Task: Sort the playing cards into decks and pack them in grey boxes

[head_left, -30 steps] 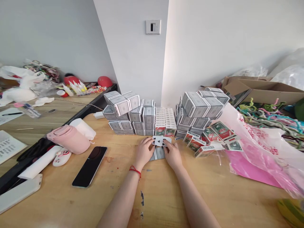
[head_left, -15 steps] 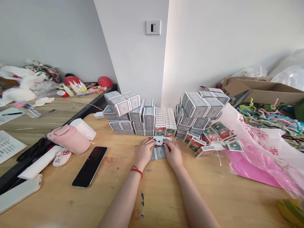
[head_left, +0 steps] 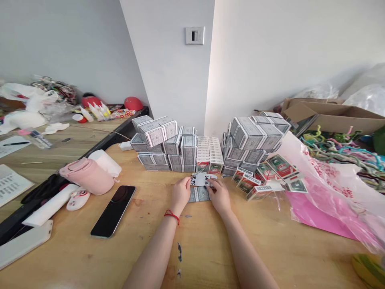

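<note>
Face-up playing cards (head_left: 199,180) with black club pips are between my two hands. My left hand (head_left: 181,194), with a red string at the wrist, pinches their left edge. At the right edge, the fingers of my right hand (head_left: 219,196) close on the same cards. Just below them, grey-patterned card backs (head_left: 199,195) lie face down on the wooden table (head_left: 204,241). Behind the cards stand two columns of stacked card boxes (head_left: 203,149), red at the front.
Grey-backed card blocks are piled at left (head_left: 155,134) and right (head_left: 251,134). Loose card boxes (head_left: 248,182) lie right of my hand, beside pink plastic (head_left: 319,214). To the left are a phone (head_left: 113,211), a pink cup (head_left: 88,176) and a white mouse (head_left: 78,199).
My left hand has shifted slightly left and its fingers have curled into a pinch on the cards. The face-up cards have moved a little left and nearer. My right hand stays almost in place.
</note>
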The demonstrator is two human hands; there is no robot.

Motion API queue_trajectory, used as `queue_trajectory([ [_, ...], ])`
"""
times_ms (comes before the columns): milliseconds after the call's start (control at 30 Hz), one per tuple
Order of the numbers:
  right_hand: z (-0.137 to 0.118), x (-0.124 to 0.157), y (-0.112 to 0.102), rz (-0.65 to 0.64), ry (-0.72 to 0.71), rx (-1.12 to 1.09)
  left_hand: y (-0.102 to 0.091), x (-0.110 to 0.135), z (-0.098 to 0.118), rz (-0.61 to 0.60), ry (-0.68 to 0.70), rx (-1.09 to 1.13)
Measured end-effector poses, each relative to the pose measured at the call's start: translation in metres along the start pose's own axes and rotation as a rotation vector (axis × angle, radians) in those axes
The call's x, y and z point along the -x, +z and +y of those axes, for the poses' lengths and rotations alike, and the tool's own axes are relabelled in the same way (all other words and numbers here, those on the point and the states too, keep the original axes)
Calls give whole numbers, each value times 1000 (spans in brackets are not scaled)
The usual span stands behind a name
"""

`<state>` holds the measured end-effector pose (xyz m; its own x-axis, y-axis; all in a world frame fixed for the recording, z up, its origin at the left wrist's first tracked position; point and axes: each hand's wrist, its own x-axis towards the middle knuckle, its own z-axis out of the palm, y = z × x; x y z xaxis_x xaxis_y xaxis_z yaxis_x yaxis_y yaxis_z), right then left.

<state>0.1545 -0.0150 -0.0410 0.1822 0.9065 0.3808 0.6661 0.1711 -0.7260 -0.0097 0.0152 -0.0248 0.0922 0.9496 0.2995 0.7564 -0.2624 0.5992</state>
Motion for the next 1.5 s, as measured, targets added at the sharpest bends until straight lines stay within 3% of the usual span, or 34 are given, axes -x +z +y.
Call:
queue_trajectory([
  [233,-3,-2,1,73,197,-156,0,0,2,-40,-15,182],
  [467,8,-5,0,192,395,-375,4,-4,-5,76,53,383],
  [700,4,-3,-3,189,429,-360,2,-4,-4,133,91,457],
  [800,3,-4,-5,275,398,-364,1,-3,-3,163,88,494],
  [900,2,-6,-7,333,453,-464,1,-2,-2,167,73,531],
  [1000,-3,-7,-7,205,535,-731,1,-2,-1,168,69,549],
  [1100,-9,-6,-5,39,529,-932,1,-2,0,165,75,548],
  [1267,-12,-4,-3,-162,518,-981,-1,-2,3,99,72,542],
  [1500,-13,-6,-2,-241,529,-973,-4,0,3,29,51,611],
])
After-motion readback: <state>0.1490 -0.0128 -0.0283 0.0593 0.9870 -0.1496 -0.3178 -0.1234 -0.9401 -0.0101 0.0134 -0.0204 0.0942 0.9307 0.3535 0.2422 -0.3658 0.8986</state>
